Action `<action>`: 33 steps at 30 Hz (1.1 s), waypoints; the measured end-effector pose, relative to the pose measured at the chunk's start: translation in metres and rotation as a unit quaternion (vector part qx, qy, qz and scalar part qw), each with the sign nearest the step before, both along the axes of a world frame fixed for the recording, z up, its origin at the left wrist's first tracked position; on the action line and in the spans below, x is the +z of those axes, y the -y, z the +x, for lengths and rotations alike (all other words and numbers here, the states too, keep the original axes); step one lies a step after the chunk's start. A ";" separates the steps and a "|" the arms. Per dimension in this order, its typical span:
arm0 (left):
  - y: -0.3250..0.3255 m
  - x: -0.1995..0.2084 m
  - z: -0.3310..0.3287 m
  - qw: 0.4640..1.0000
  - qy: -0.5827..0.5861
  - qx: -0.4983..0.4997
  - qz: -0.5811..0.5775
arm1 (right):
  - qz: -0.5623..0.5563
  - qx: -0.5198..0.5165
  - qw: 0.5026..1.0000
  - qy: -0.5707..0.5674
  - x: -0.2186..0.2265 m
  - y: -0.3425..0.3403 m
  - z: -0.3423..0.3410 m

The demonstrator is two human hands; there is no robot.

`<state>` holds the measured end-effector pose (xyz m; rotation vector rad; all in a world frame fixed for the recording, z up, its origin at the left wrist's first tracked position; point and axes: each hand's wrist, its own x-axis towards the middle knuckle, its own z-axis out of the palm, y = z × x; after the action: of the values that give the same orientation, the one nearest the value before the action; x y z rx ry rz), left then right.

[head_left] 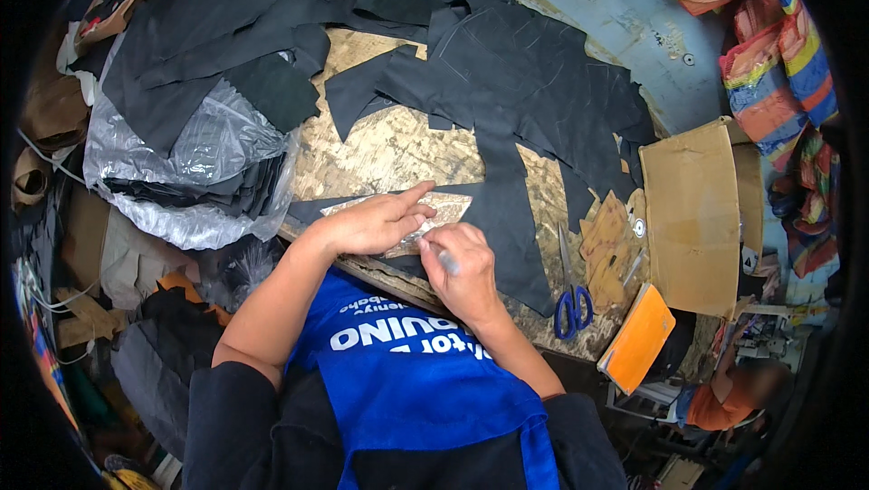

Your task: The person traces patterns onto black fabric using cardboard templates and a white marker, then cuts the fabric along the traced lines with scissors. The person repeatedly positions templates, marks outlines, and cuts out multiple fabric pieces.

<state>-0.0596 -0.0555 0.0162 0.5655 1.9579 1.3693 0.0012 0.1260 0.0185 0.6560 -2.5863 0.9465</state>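
On the table's near edge, my left hand (pixel 385 221) lies flat with fingers stretched over a pale, pointed pattern piece (pixel 453 206), pressing it onto a black sheet of leather-like material (pixel 511 237). Close beside it on the right, my right hand (pixel 463 268) is closed around a silvery pen (pixel 447 261). The pen's tip is hidden by my fingers, near the pattern piece's lower edge. Part of the pattern piece is covered by my left hand.
Black sheets (pixel 507 60) with pale outlines cover the far side of the worn wooden table (pixel 389 151). Blue-handled scissors (pixel 572 311), brown patterns (pixel 608 241), an orange notebook (pixel 637 338) and a cardboard box (pixel 692 218) are right. A plastic bag (pixel 145 142) lies left. Another person (pixel 720 407) sits lower right.
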 end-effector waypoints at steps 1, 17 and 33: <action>0.001 -0.001 -0.001 1.000 0.015 -0.003 0.008 | -0.015 0.022 0.999 0.019 0.000 0.001 0.003; 0.007 -0.006 -0.008 0.995 0.089 -0.016 0.053 | -0.142 0.080 0.977 0.139 -0.008 0.013 0.013; 0.004 0.000 -0.004 0.998 0.051 -0.010 0.023 | -0.126 -0.025 0.984 0.128 -0.005 -0.006 0.007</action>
<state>-0.0632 -0.0597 0.0160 0.5242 1.8391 1.4057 0.0086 0.1324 0.0139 0.4240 -2.6170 1.3919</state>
